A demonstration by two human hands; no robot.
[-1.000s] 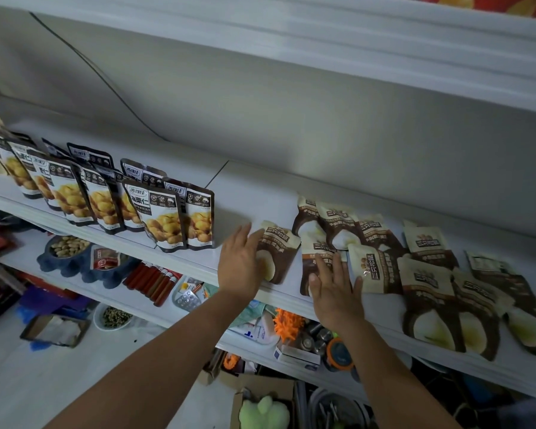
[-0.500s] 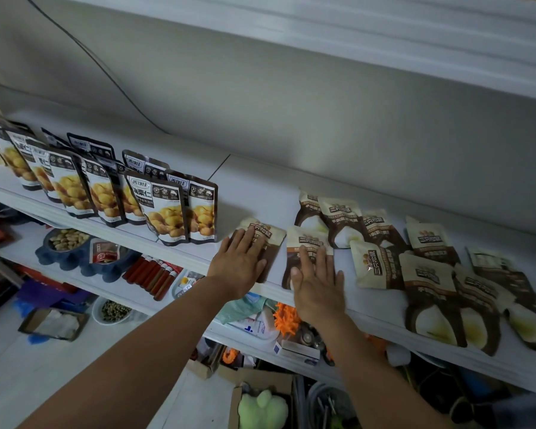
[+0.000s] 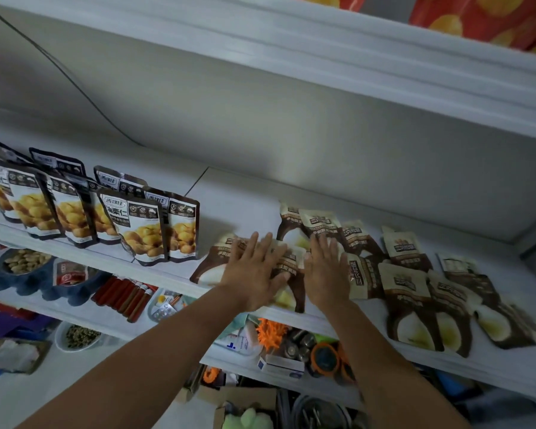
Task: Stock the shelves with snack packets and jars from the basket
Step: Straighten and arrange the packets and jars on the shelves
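Your left hand (image 3: 254, 270) and right hand (image 3: 325, 270) press flat on brown snack packets (image 3: 291, 267) right of the standing chestnut packets (image 3: 146, 230) on the shelf (image 3: 235, 196).

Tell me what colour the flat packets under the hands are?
The flat packets are dark brown and cream, with a pale oval at the bottom. The head view shows them best.

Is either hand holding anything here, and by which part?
Nothing is gripped: the left hand and right hand both lie flat, fingers straight, on the faces of brown packets lying on the shelf.

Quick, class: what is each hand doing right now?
Left hand: open, flat on a brown packet.
Right hand: open, flat on neighbouring packets.
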